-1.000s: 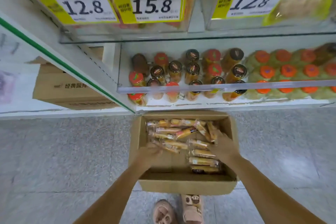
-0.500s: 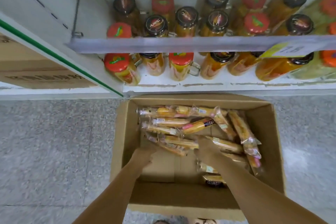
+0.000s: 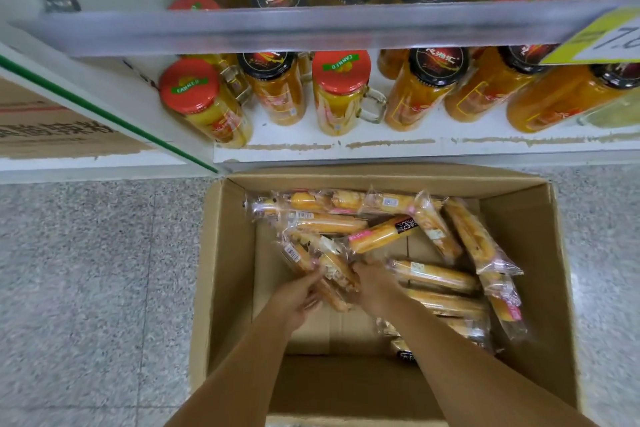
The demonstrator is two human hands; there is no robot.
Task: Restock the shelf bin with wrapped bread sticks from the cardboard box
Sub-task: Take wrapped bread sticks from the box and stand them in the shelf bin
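Note:
An open cardboard box [image 3: 228, 253] stands on the floor in front of the bottom shelf. Several wrapped bread sticks [image 3: 433, 274] lie loose inside, mostly along its far and right sides. Both my hands reach into the box. My left hand [image 3: 294, 298] and my right hand [image 3: 372, 282] close from either side on a small bunch of bread sticks [image 3: 322, 260] near the box's middle. The shelf bin is out of view.
The bottom shelf [image 3: 381, 146] just beyond the box holds glass jars of canned fruit [image 3: 341, 94] with red and black lids. A clear shelf rail [image 3: 311, 28] with a yellow price tag [image 3: 609, 38] runs above. Another carton [image 3: 52, 128] sits at left. Grey speckled floor surrounds the box.
The view has dropped closer to the box. Both hands have moved together and gathered a bunch of bread sticks between them.

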